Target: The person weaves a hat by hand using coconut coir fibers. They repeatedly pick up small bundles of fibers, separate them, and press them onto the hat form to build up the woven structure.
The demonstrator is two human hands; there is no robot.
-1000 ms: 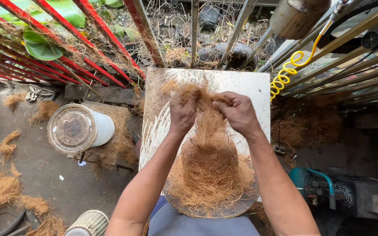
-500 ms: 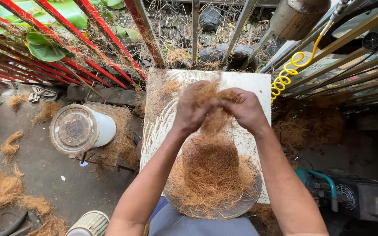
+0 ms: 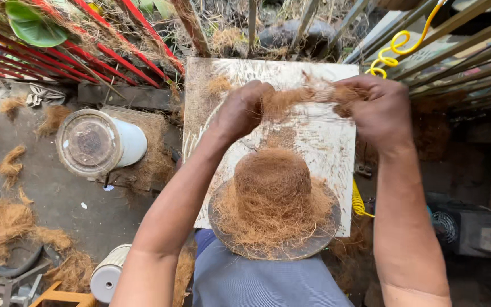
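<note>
My left hand (image 3: pixel 244 111) and my right hand (image 3: pixel 377 109) each grip one end of a tuft of brown coconut fibre (image 3: pixel 302 96), stretched level between them above a worn white board (image 3: pixel 319 136). Below the hands a dome-shaped mound of the same fibre (image 3: pixel 271 187) sits on a round dark disc (image 3: pixel 313 241), which rests on the board's near end over my lap.
A white bucket with a clear lid (image 3: pixel 100 142) stands at the left. Loose fibre clumps (image 3: pixel 4 222) lie on the concrete floor. Red metal bars (image 3: pixel 86 51) run across the back left. A yellow coiled hose (image 3: pixel 390 48) hangs at the right beside slanted planks.
My hands were close together over the mound. They have since pulled apart, the right one swinging rightwards, drawing the tuft out into a strip between them.
</note>
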